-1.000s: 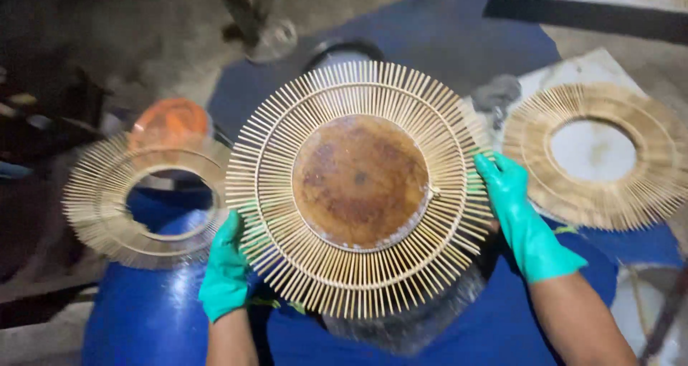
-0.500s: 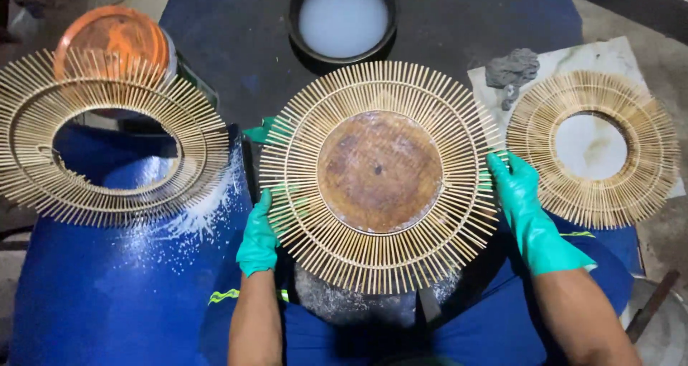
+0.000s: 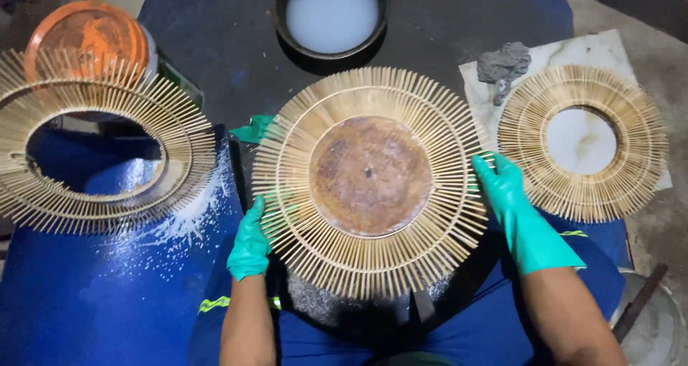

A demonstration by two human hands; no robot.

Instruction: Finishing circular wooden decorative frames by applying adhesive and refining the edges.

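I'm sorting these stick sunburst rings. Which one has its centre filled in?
The middle ring, held at its edges by both gloved hands, has a rusty brown disc filling its centre. The left ring and right ring have open centres.

No packages, labels, signs or screens anywhere in view.

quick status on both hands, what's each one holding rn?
Left hand: closed on the left edge of the sunburst stick frame.
Right hand: gripping the same frame's right edge.
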